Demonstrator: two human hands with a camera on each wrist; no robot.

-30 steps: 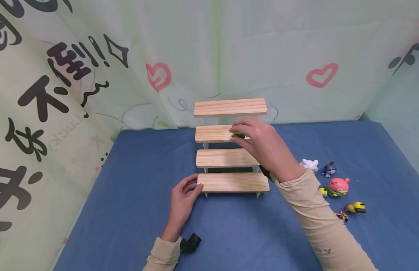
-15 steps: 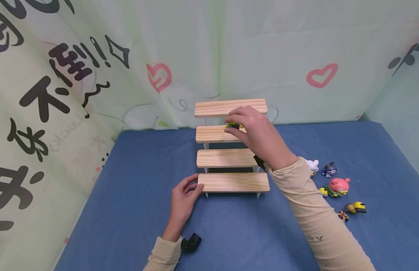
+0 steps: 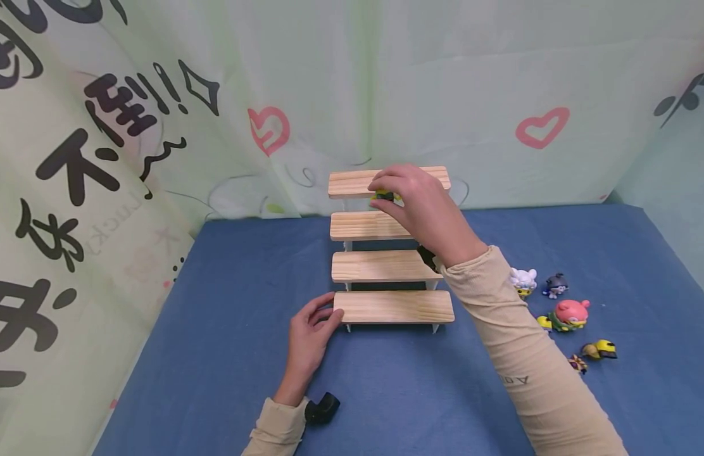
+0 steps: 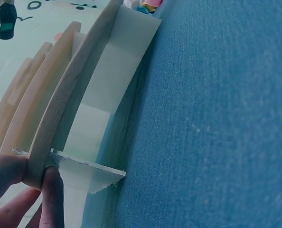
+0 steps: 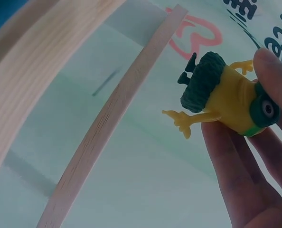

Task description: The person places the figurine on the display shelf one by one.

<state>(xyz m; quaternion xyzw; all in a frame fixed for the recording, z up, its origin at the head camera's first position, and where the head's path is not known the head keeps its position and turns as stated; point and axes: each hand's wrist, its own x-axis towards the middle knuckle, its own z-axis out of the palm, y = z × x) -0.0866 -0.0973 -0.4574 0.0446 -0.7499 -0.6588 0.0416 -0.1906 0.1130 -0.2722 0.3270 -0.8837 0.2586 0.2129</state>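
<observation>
Higher and further left than a second ago, the right hand (image 3: 423, 212) moves from the second-highest board to just in front of the top one, while the left hand (image 3: 309, 342) stays where it was. Between thumb and fingertips, the right hand pinches a small yellow figure (image 5: 236, 99) with a goggled eye, outstretched arms and a dark green ruffled lower part. Its feet point away from the palm, and the right wrist view shows it held in the air, apart from the boards. From the head, the figure overlaps the front edge of the top board (image 3: 352, 183).

Down at the near left corner of the four-tier stand, the left hand grips the end of the lowest board (image 3: 394, 307) between thumb and fingers.

Right of the stand, on the blue cloth (image 3: 226, 304), lie more toys: a white one (image 3: 523, 280), a dark-topped one (image 3: 555, 285), a pink one (image 3: 571, 313) with a yellow piece beside it, a yellow-and-black one (image 3: 599, 349) and a small patterned one (image 3: 577, 363) partly behind the right sleeve (image 3: 528, 354). Behind hangs a pale green curtain (image 3: 443, 82) with pink hearts.
</observation>
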